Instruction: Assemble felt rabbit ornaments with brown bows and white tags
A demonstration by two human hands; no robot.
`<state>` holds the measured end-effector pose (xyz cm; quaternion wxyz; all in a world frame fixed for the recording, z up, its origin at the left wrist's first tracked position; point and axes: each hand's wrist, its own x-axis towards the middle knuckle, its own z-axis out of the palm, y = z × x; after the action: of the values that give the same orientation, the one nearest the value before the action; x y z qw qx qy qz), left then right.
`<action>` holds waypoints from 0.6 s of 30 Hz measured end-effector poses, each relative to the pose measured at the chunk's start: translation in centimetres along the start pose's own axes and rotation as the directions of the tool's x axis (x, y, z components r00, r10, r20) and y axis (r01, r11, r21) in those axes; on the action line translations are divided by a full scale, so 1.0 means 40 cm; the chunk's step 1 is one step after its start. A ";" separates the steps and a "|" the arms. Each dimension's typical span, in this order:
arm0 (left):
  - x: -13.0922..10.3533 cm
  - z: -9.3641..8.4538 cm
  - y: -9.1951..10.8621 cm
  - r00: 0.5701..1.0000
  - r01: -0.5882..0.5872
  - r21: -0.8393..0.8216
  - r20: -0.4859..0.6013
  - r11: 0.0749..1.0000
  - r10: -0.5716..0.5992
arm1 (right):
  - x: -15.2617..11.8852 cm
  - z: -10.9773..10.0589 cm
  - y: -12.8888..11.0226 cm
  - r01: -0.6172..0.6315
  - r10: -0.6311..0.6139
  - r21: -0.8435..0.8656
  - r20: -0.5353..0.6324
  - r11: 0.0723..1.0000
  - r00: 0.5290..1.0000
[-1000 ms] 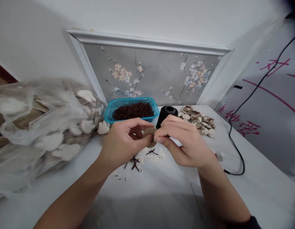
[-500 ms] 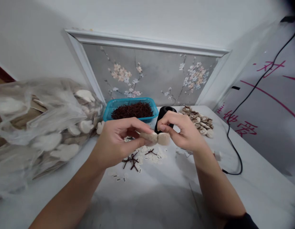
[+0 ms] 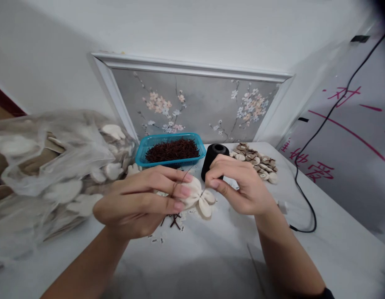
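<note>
A cream fabric piece (image 3: 205, 206) with rounded lobes is pinched in at its middle, where a thin dark thread crosses it. My left hand (image 3: 145, 199) grips its left part between thumb and fingers, and thread runs over those fingers. At the pinched middle, my right hand (image 3: 237, 180) has thumb and forefinger pressed together; what they hold is too small to make out. Just behind the right hand stands a black cylinder (image 3: 213, 155) with a hole in its top. Dark brown bows (image 3: 175, 221) and small pale labels (image 3: 161, 240) lie below the fabric piece.
A blue basket (image 3: 139, 155) holds dark brown bows at the back. Clear bags (image 3: 55, 166) of fabric pieces fill the left. Finished-looking pieces (image 3: 257, 162) are piled at back right, near a black cable (image 3: 300, 189).
The fabric piece has turned, so its cream face and lobes show. My left hand has turned and spread over it, with thread now visible. My right hand is slightly lower in view.
</note>
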<state>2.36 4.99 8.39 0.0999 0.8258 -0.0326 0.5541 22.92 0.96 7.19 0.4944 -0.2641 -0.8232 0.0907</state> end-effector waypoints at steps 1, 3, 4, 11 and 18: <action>-0.003 0.000 0.000 1.000 -0.002 0.000 -0.002 1.000 0.002 | 0.001 0.001 0.001 0.003 -0.003 0.003 0.004 1.000 1.000; -0.010 0.000 -0.002 1.000 -0.012 -0.011 -0.011 1.000 0.012 | 0.001 0.004 0.002 0.012 -0.012 0.008 0.006 1.000 1.000; -0.014 0.001 -0.004 1.000 -0.014 -0.017 -0.009 1.000 0.014 | 0.002 0.004 0.002 0.017 -0.017 0.009 0.005 1.000 1.000; -0.023 -0.004 -0.004 1.000 0.000 0.065 -0.023 0.998 0.002 | 0.004 0.014 -0.008 -0.082 0.075 0.079 0.088 0.993 0.993; -0.026 -0.006 0.016 0.994 -0.112 0.298 0.028 0.948 0.108 | 0.006 0.056 -0.004 -0.257 0.178 0.323 0.252 0.911 0.951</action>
<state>1.65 4.35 7.60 -0.0575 0.8312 0.0052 0.5529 20.87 1.19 6.32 0.4274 -0.2502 -0.8078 0.3198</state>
